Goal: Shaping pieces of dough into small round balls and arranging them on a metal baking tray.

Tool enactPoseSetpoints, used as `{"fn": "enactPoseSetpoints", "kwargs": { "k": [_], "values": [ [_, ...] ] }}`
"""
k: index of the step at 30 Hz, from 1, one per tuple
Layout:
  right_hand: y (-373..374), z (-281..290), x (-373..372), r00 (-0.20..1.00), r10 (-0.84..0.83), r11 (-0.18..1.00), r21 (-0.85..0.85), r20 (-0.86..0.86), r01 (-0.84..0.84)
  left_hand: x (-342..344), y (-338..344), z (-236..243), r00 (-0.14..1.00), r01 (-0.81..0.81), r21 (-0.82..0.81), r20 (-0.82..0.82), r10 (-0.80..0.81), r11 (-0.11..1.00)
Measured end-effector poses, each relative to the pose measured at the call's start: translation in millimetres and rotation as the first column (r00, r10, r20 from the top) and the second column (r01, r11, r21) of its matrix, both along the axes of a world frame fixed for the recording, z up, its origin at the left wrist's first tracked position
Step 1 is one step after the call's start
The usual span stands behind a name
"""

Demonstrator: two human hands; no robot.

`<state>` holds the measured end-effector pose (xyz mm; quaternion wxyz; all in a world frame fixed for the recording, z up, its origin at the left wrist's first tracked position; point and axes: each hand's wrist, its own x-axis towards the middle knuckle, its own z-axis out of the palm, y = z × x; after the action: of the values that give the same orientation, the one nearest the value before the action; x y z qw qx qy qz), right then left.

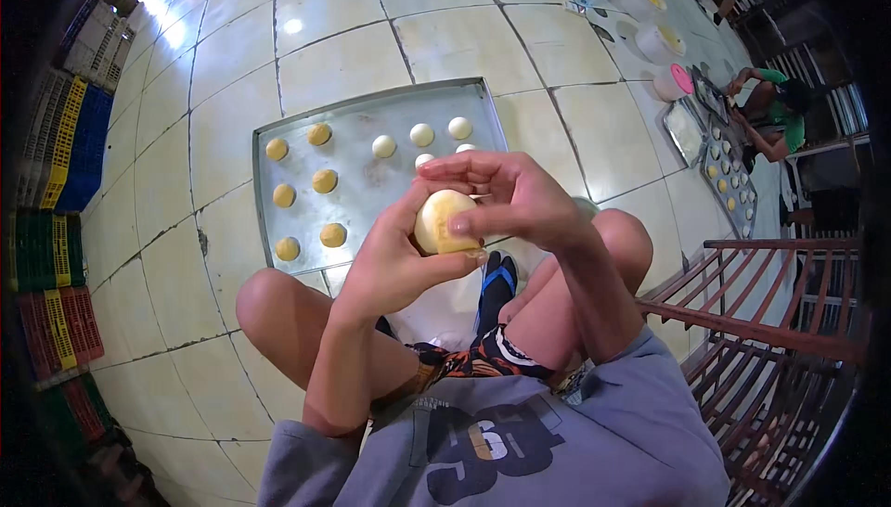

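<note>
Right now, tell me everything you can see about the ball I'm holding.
The ball looks like soft, smooth dough: rounded, mostly pale cream, with a yellower patch low on its front. It's held up on the near side of the metal tray. Your left hand cups it from the left and below, while your right hand lays its thumb across the front. Its underside and back are hidden.

Grey shirt [603, 442], dark print [464, 484] — black-orange patterned shorts [455, 363] — black sandal [497, 303], blue strap [505, 277].
</note>
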<state>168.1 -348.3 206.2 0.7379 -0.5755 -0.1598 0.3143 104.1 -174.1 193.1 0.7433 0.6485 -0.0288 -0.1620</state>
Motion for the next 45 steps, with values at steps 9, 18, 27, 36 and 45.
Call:
{"fn": "enactPoseSetpoints", "kwargs": {
  "k": [9,18,27,36,45],
  "values": [
    [6,-1,1,0.997,-0.076,0.991,-0.109,0.013,0.077,-1,3,-2,0.998,0.031,-0.006,0.048,-0.03,1.0],
    [13,-9,-6,0.983,-0.147,0.987,-0.055,0.111,0.154,1,0,-10,0.988,-0.132,-0.367,-0.125,0.092,0.921],
    [19,-7,-9,0.974,-0.208,0.976,-0.044,0.086,0.212,2,-4,-4,0.945,-0.297,-0.409,-0.253,0.206,0.863],
    [19,-11,-8,0.967,-0.239,0.967,-0.072,0.087,0.245,3,-5,-3,0.95,-0.293,-0.487,-0.246,0.192,0.823],
    [21,-17,-6,0.97,-0.214,0.972,-0.075,0.112,0.223,2,0,-8,0.951,-0.297,-0.568,-0.251,0.183,0.768]
  ]
}}
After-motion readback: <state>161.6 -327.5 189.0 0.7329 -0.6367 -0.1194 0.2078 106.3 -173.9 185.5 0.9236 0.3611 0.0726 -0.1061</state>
